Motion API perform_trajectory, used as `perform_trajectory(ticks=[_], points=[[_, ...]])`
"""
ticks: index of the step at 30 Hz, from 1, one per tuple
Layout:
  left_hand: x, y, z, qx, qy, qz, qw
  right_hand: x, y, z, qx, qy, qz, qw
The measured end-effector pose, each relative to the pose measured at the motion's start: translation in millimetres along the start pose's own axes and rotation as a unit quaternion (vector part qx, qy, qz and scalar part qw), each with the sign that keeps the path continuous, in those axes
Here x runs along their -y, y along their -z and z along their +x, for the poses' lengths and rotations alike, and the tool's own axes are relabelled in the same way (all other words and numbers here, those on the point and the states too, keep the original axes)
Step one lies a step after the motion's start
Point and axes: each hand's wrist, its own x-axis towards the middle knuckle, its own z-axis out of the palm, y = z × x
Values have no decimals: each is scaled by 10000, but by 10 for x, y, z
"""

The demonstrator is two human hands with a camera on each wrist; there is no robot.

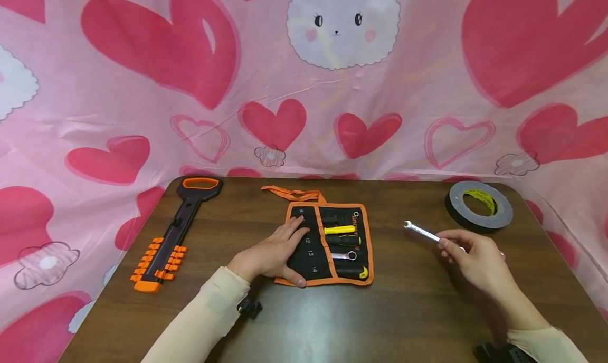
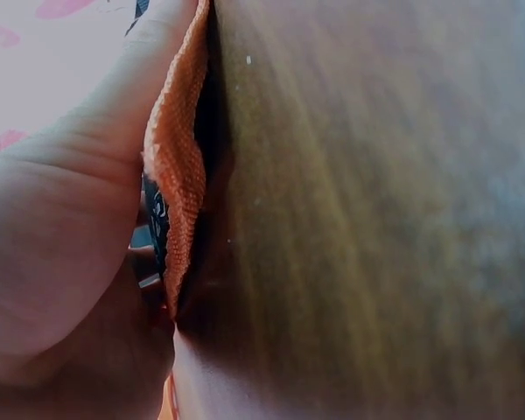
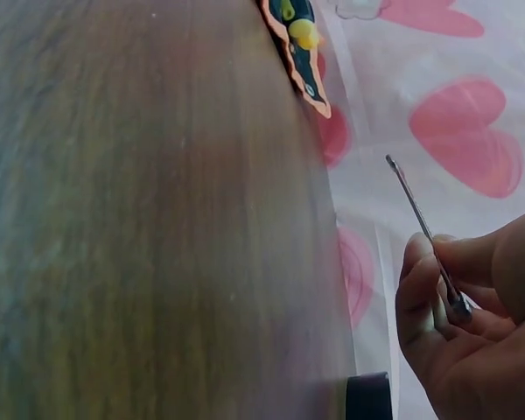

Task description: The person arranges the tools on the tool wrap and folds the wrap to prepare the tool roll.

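A black tool pouch (image 1: 304, 268) with orange trim lies on the table, with numbers printed down its left flap. My left hand (image 1: 273, 252) rests on that flap, fingers spread and fairly straight. In the pouch's right half sit a yellow-handled tool (image 1: 339, 229), black-handled tools (image 1: 343, 240) and a wrench (image 1: 344, 256) with its ring end showing. To the right, my right hand (image 1: 480, 260) pinches a small silver combination wrench (image 1: 420, 231) between thumb and fingers, its open end pointing left. The right wrist view shows the same wrench (image 3: 411, 199) held up off the table.
A black and orange long-handled tool (image 1: 173, 231) with orange teeth lies at the left. A roll of black tape (image 1: 480, 206) sits at the back right. The orange strap (image 1: 294, 194) trails behind the pouch. A pink heart-patterned cloth (image 1: 418, 88) hangs behind the table.
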Motion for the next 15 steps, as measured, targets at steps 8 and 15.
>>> perform_trajectory(ticks=[8, 15], points=[[6, 4, 7, 1, 29, -19, 10000, 54, -60, 68, 77, 10, 123, 9999], [-2, -11, 4, 19, 60, -58, 10000, 94, -123, 83, 70, 79, 60, 9999]])
